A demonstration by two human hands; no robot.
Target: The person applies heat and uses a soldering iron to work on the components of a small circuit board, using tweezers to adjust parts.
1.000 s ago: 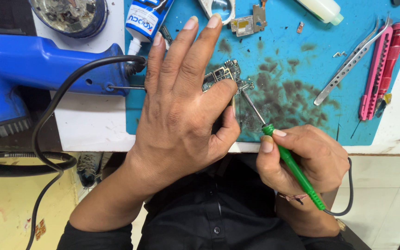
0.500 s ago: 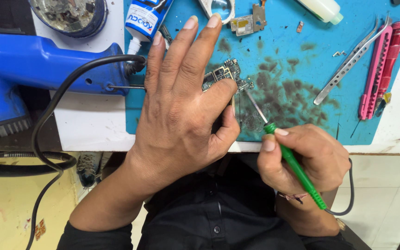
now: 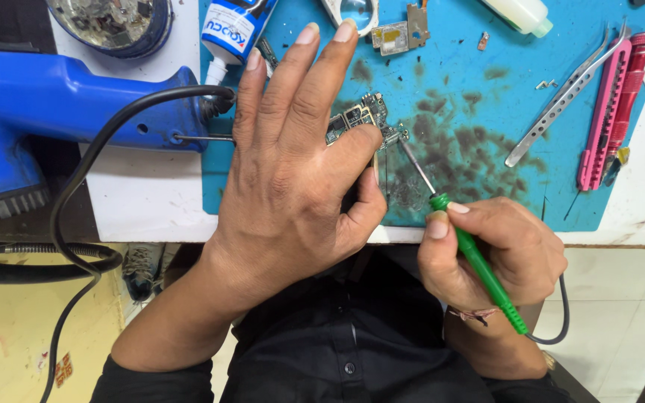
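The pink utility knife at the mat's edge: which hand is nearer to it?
Right. The right hand, holding the green soldering iron, lies below-left of the pink utility knife; the left hand presses the circuit board, farther left.

head view | worn on head | faces straight down | close over blue mat [image 3: 487,89] and desk edge

a blue heat gun [image 3: 61,112], steel tweezers [image 3: 561,101] and a pink cutter [image 3: 610,112] lie around.
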